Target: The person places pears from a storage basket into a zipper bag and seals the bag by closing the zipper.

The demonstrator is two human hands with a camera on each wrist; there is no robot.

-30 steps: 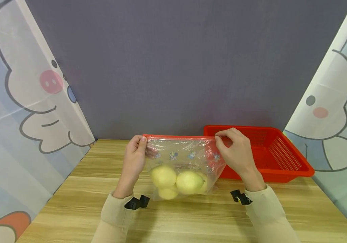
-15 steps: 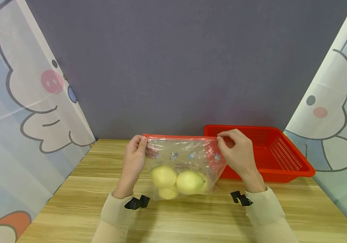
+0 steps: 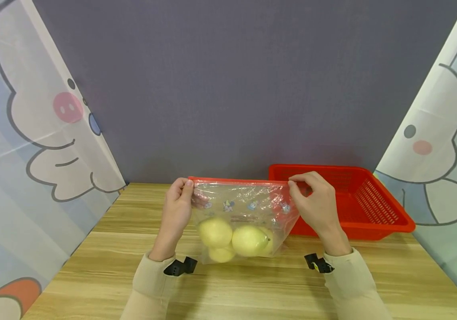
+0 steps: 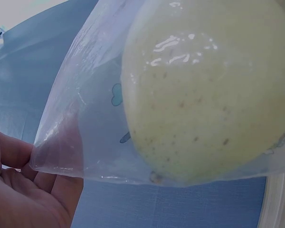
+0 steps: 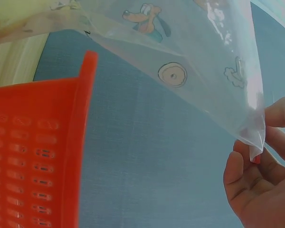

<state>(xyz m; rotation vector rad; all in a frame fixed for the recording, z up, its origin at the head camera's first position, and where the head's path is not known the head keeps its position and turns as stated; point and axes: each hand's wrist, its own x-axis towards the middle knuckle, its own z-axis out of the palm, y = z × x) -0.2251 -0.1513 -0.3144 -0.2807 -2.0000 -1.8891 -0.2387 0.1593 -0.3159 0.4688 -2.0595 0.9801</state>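
A clear zip bag (image 3: 240, 202) with a red zip strip along its top and small cartoon prints hangs between my two hands. Several yellow-green pears (image 3: 248, 241) lie in the bottom of it; one pear (image 4: 204, 95) fills much of the left wrist view through the plastic. My left hand (image 3: 177, 206) pinches the bag's upper left corner between thumb and fingers. At the other end, my right hand (image 3: 315, 201) pinches the zip strip near the upper right corner; the right wrist view shows the bag's corner between the fingertips (image 5: 235, 166).
Behind my right hand stands a red plastic basket (image 3: 372, 209) with slotted walls. A wooden table (image 3: 244, 293) lies under everything, with a dark grey panel (image 3: 228, 89) at its back and cartoon-printed curtains (image 3: 44, 133) on both sides.
My right hand has slid a little to the right along the zip strip towards the bag's corner. The left hand and the pears have stayed in place.
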